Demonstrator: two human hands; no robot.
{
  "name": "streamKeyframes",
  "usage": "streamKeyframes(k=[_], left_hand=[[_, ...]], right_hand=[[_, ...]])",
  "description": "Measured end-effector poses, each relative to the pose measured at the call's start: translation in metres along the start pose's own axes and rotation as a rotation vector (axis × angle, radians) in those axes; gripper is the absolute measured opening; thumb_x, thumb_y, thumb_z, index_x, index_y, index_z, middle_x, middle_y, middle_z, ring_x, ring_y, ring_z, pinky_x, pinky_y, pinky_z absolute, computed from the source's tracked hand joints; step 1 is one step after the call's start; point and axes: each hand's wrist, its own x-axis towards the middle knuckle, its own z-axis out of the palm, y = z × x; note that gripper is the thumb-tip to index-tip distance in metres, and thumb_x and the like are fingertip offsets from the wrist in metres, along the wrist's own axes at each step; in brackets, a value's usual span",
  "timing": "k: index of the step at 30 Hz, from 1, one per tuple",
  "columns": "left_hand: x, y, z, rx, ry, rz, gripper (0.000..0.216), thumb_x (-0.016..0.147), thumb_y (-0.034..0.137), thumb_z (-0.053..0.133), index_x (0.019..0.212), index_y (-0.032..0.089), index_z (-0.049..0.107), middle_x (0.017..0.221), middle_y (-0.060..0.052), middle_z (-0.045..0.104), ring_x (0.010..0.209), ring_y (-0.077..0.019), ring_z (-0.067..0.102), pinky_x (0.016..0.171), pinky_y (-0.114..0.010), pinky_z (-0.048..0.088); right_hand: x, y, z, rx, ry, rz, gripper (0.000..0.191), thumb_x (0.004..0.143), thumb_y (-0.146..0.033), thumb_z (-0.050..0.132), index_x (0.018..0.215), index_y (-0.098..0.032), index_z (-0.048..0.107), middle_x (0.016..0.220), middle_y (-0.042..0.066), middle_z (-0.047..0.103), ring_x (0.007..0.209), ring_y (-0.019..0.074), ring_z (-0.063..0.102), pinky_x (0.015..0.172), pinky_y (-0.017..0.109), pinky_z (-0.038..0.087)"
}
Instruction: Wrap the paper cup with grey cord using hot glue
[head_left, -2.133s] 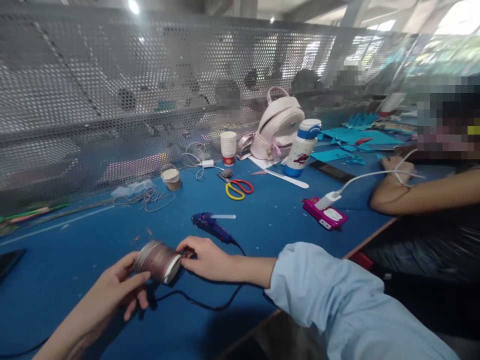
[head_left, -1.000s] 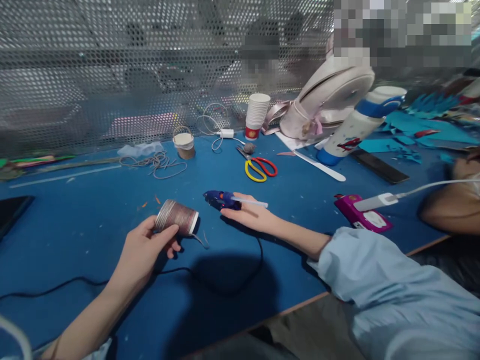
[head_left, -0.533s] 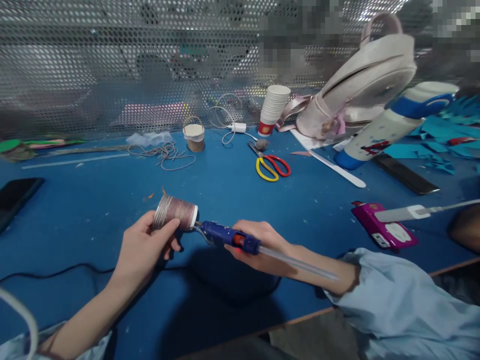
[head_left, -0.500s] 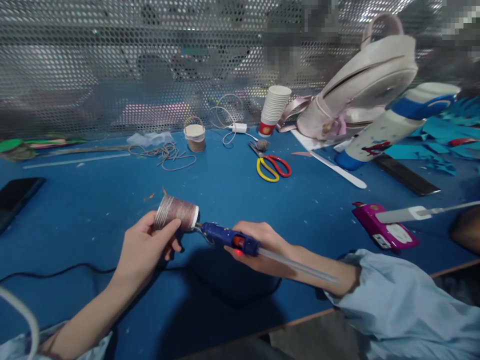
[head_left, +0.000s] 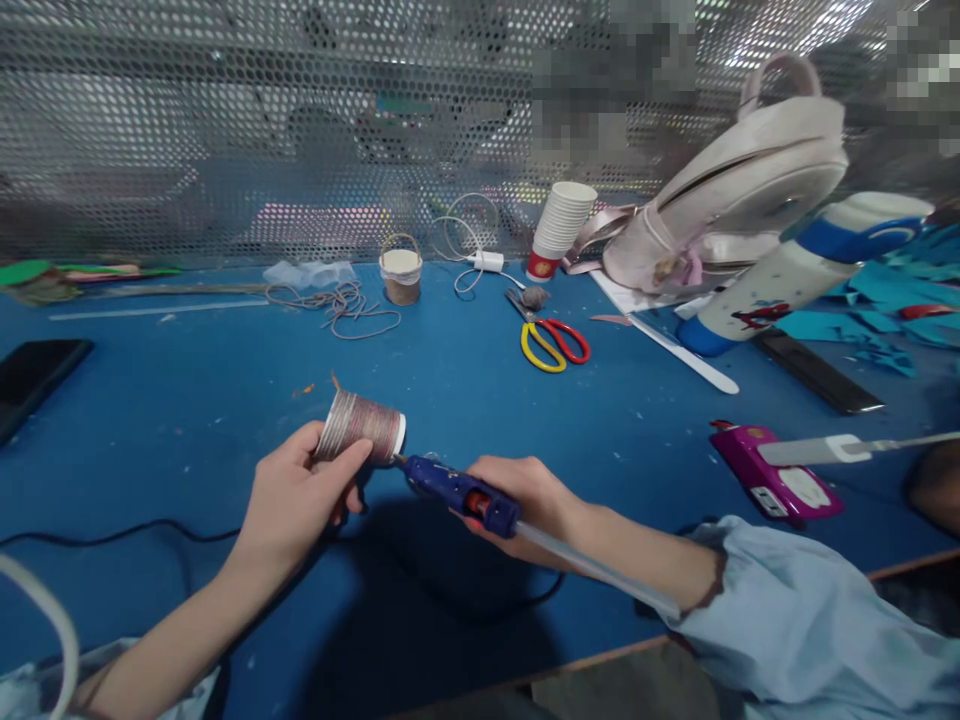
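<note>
My left hand (head_left: 296, 500) is closed round a small cup wound with thin cord (head_left: 360, 428), held on its side just above the blue table (head_left: 165, 400). My right hand (head_left: 529, 495) grips a blue glue gun (head_left: 457, 487) with a clear glue stick (head_left: 592, 568) sticking out of its back. The gun's nozzle touches the white rim end of the wrapped cup. A black cable (head_left: 112, 532) runs across the table below my hands.
Along the perforated metal screen (head_left: 225, 120) lie loose cord (head_left: 337, 305), a small basket-like cup (head_left: 401, 275), a stack of paper cups (head_left: 562, 225), scissors (head_left: 551, 340), a pink backpack (head_left: 742, 200) and a bottle (head_left: 802, 270). A black phone (head_left: 34, 368) lies left; a pink device (head_left: 776, 480) and another person's arm (head_left: 934, 485) right.
My right hand picked the glue gun up off the table and brought its nozzle to the end of the wrapped cup. My left hand kept hold of the cup throughout.
</note>
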Motion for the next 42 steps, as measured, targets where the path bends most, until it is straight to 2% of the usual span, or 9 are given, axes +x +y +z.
streamKeyframes(k=[3, 7, 13, 18, 23, 28, 37, 42], left_hand=[[0.000, 0.000, 0.000, -0.001, 0.007, -0.004, 0.031, 0.074, 0.048, 0.073, 0.073, 0.022, 0.056, 0.037, 0.005, 0.057, 0.030, -0.0094, 0.043, 0.033, -0.018, 0.031], [-0.001, 0.001, 0.001, 0.004, -0.002, -0.010, 0.030, 0.075, 0.047, 0.072, 0.072, 0.022, 0.055, 0.035, 0.006, 0.054, 0.031, -0.0090, 0.042, 0.035, -0.017, 0.031], [-0.002, 0.001, -0.001, 0.010, -0.003, -0.014, 0.033, 0.076, 0.048, 0.072, 0.069, 0.023, 0.053, 0.037, 0.006, 0.054, 0.033, -0.0086, 0.041, 0.035, -0.018, 0.030], [-0.002, 0.001, -0.002, 0.024, 0.002, 0.000, 0.032, 0.075, 0.048, 0.072, 0.069, 0.023, 0.054, 0.036, 0.006, 0.053, 0.034, -0.0090, 0.041, 0.036, -0.018, 0.029], [-0.003, 0.005, 0.000, 0.047, 0.011, -0.007, 0.031, 0.076, 0.047, 0.071, 0.067, 0.023, 0.053, 0.036, 0.006, 0.053, 0.034, -0.0087, 0.041, 0.037, -0.018, 0.030], [-0.003, 0.004, -0.002, 0.047, 0.008, -0.003, 0.032, 0.075, 0.048, 0.072, 0.068, 0.023, 0.054, 0.035, 0.006, 0.053, 0.034, -0.0087, 0.041, 0.037, -0.018, 0.030], [-0.003, 0.002, -0.002, 0.047, 0.006, 0.006, 0.033, 0.075, 0.049, 0.072, 0.068, 0.022, 0.054, 0.035, 0.006, 0.053, 0.034, -0.0082, 0.040, 0.037, -0.017, 0.029], [-0.001, 0.001, -0.003, 0.049, 0.001, 0.022, 0.032, 0.075, 0.049, 0.072, 0.070, 0.022, 0.056, 0.036, 0.006, 0.054, 0.034, -0.0082, 0.041, 0.036, -0.017, 0.029]], right_hand=[[-0.001, 0.001, -0.002, -0.025, -0.057, 0.012, 0.009, 0.078, -0.018, 0.065, 0.087, -0.020, 0.063, 0.077, 0.001, 0.068, 0.064, 0.0118, 0.060, 0.055, 0.022, 0.038], [-0.001, -0.001, -0.005, -0.064, -0.021, -0.007, 0.008, 0.077, -0.020, 0.065, 0.085, -0.020, 0.063, 0.075, 0.001, 0.067, 0.062, 0.0117, 0.059, 0.055, 0.022, 0.035], [-0.001, -0.007, -0.010, 0.027, -0.099, -0.016, 0.003, 0.083, -0.022, 0.060, 0.083, -0.020, 0.061, 0.074, 0.000, 0.065, 0.061, 0.0100, 0.058, 0.054, 0.020, 0.036], [-0.002, -0.007, -0.011, -0.023, -0.015, -0.057, 0.003, 0.082, -0.022, 0.061, 0.083, -0.020, 0.062, 0.074, 0.000, 0.065, 0.060, 0.0101, 0.056, 0.055, 0.021, 0.035], [-0.002, -0.010, -0.012, 0.024, -0.036, -0.109, 0.008, 0.085, -0.024, 0.056, 0.080, -0.018, 0.059, 0.069, 0.000, 0.060, 0.055, 0.0092, 0.053, 0.051, 0.020, 0.034], [-0.002, -0.009, -0.014, -0.010, 0.040, -0.192, 0.011, 0.086, -0.025, 0.054, 0.082, -0.017, 0.058, 0.068, 0.001, 0.061, 0.054, 0.0095, 0.052, 0.050, 0.021, 0.034], [-0.003, -0.012, -0.015, 0.008, -0.025, -0.149, 0.008, 0.087, -0.022, 0.055, 0.081, -0.018, 0.057, 0.069, 0.000, 0.061, 0.055, 0.0088, 0.054, 0.050, 0.020, 0.035], [-0.003, -0.005, -0.013, -0.050, 0.103, -0.201, 0.005, 0.085, -0.022, 0.059, 0.086, -0.017, 0.061, 0.071, 0.001, 0.065, 0.056, 0.0097, 0.056, 0.052, 0.021, 0.036]])
